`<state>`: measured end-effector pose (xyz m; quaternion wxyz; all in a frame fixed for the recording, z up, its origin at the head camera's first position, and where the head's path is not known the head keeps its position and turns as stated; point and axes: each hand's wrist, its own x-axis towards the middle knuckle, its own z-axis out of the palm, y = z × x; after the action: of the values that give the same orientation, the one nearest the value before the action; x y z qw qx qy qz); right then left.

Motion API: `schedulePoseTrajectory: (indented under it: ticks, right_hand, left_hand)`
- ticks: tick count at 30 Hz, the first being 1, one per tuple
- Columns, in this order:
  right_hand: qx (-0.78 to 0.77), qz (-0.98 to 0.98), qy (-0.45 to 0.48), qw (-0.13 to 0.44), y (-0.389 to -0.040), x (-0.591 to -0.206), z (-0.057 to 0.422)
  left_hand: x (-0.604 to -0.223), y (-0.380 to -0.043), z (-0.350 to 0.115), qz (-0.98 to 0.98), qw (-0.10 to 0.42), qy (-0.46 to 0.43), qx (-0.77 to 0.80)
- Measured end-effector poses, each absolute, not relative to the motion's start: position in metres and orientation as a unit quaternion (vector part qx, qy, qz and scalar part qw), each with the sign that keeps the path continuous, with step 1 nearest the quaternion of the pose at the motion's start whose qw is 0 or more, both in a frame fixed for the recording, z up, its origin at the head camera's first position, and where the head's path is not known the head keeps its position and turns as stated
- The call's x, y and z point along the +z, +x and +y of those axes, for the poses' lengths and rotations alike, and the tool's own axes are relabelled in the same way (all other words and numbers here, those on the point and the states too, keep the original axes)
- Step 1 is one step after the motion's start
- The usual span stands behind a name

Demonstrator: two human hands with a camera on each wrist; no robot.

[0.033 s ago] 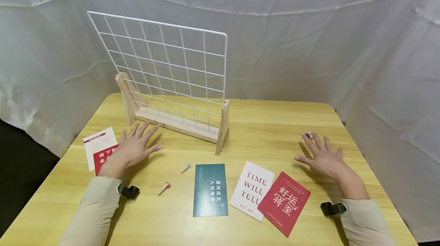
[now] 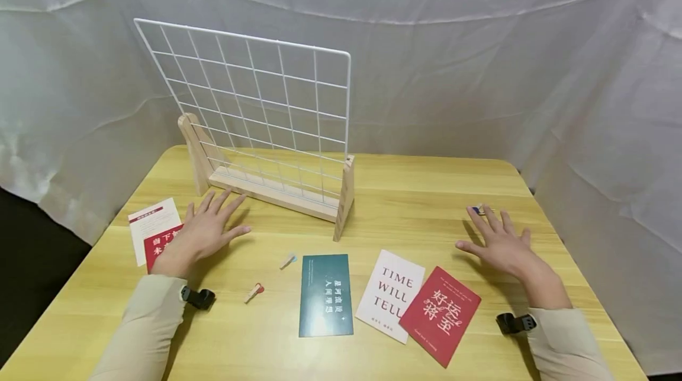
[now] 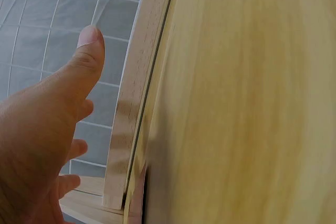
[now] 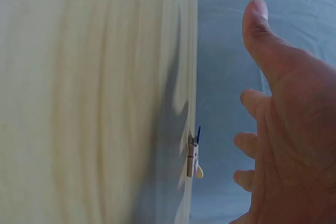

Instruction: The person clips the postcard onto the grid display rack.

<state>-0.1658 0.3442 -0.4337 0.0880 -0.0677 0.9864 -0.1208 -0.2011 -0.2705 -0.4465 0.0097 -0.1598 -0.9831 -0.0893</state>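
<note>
With fingers spread, my left hand [image 2: 205, 233] hovers over the table in front of the white wire grid [image 2: 256, 88], holding nothing. It partly hides a red card [image 2: 160, 244] that overlaps a white card [image 2: 151, 221]. My right hand [image 2: 503, 248] is likewise spread and holds nothing; its fingertips are nearest to small clothespins [image 4: 192, 156], one with blue and one with yellow trim. Between the hands lie a clothespin with a red heart [image 2: 254, 292], a clothespin with light blue trim [image 2: 288, 261], a green card [image 2: 326, 295], a white lettered card [image 2: 391, 295] and a red card [image 2: 441, 316].
The grid stands upright in a wooden base [image 2: 274, 193] with two side posts at the back left of the wooden table [image 2: 256, 351]. A pale curtain [image 2: 453, 73] hangs behind and beside the table. The right red card overlaps the white lettered card's edge.
</note>
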Motion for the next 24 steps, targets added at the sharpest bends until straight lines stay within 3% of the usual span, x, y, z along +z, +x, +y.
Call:
schedulePoseTrajectory:
  ticks: [14, 24]
  right_hand:
    - [-0.131, 0.986, -0.072, 0.072, -0.162, -0.436, 0.342]
    - [-0.142, 0.984, -0.108, 0.024, -0.169, -0.422, 0.322]
  left_hand:
    - [-0.447, -0.199, -0.272, -0.982, -0.006, -0.148, -0.115]
    - [-0.433, -0.207, -0.287, -0.981, -0.013, -0.137, -0.135]
